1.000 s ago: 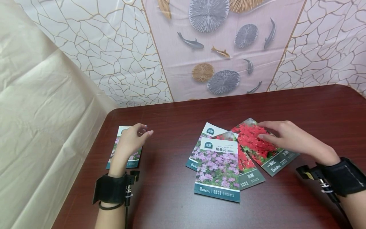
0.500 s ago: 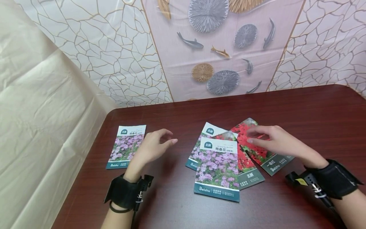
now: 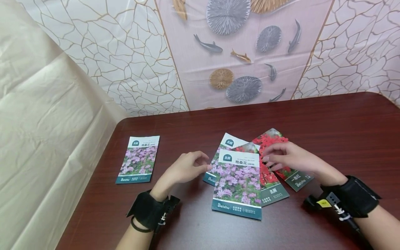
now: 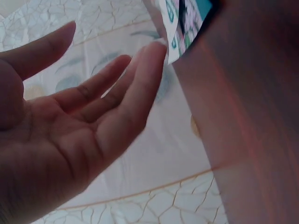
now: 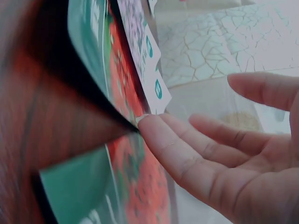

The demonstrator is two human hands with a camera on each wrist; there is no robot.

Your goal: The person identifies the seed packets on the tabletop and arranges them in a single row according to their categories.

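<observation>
My left hand (image 3: 186, 167) hovers with relaxed fingers at the left side of a loose pile of seed packets, fingertips right by the purple-flower packet underneath. On top of the pile lies another purple-flower seed packet (image 3: 236, 185). My right hand (image 3: 292, 158) is over the pile's right side, fingers loosely bent and holding nothing. Below it lie two red-flower seed packets, the right one (image 3: 300, 178) partly covered by the hand and the other (image 3: 275, 194) partly under the top packet. In the right wrist view, the right fingertips (image 5: 152, 123) overlap a red packet's edge.
A single purple-flower seed packet (image 3: 139, 161) lies apart at the left of the dark red wooden table (image 3: 184, 128). Behind the table hangs a patterned cloth (image 3: 203, 86), and a cream cloth (image 3: 56, 139) drapes along the left side. Both wrists wear black camera straps.
My left hand has moved right, away from the single packet on the left, to the pile. The right hand has shifted left and slightly nearer over the red packets. The packets lie as before.
</observation>
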